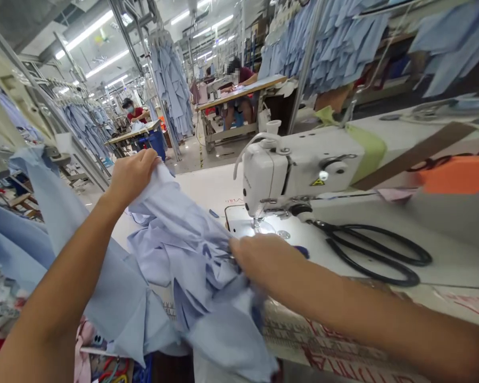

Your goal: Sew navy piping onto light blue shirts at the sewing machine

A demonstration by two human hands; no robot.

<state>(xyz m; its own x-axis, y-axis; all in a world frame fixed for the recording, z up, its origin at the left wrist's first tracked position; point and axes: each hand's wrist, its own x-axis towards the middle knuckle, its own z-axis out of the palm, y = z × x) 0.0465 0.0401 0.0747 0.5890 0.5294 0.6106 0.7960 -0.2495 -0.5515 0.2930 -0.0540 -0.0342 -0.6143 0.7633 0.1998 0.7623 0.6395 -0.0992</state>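
A light blue garment [183,229] lies bunched over the front of the white sewing table, its lower part hanging past the edge. My left hand [133,175] is closed on the garment's upper left end and holds it raised. Lower down, near the needle area, my right hand [259,260] is closed on the gathered cloth; its fingers are partly hidden and blurred. Just right of that hand stands the white sewing machine [267,175], its lamp lighting the needle plate. Large black-handled scissors [375,250] rest on the table beside the machine.
More blue cloth [91,266] drapes at my left, below another machine [16,96]. A metal pole [307,64] rises behind the table. Blue garments [323,42] hang on racks. Two people sit at tables [243,93] further back. An orange piece [459,174] lies on the machine's right.
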